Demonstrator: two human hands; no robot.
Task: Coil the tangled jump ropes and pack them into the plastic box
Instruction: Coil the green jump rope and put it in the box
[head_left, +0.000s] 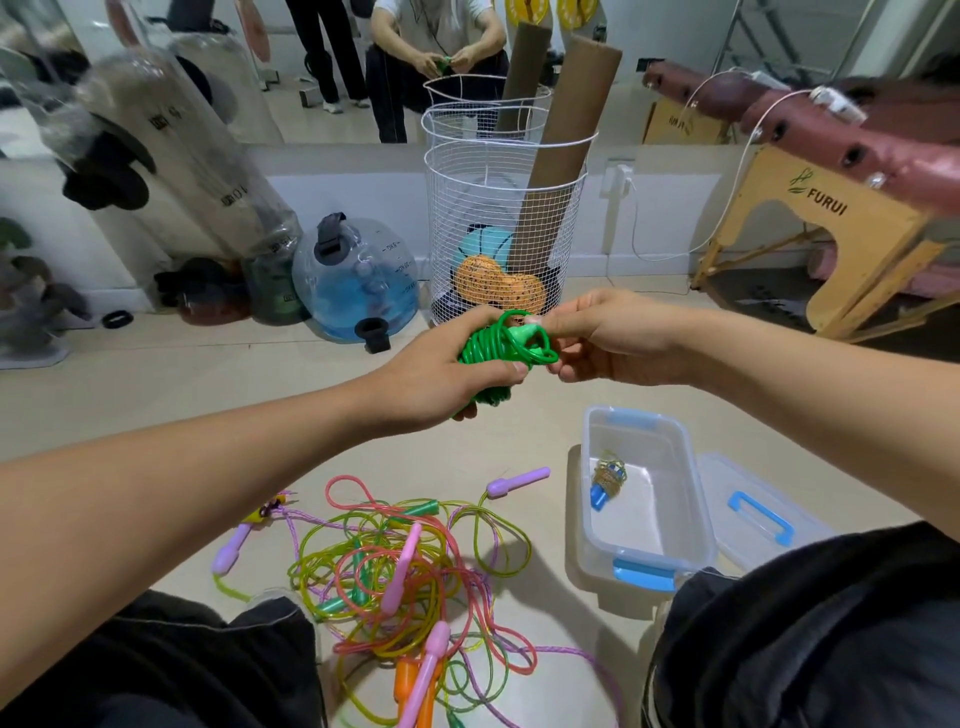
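While both hands, left hand (441, 364) and right hand (597, 338), grip the green rope (493, 353), one bundle (609, 479) occupies the plastic box (644, 564); the tangled pile (395, 577) remains.

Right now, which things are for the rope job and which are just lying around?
For the job: green rope, left hand, right hand, rope pile, box, lid.
Lying around: wire basket, water jug, wooden bench.
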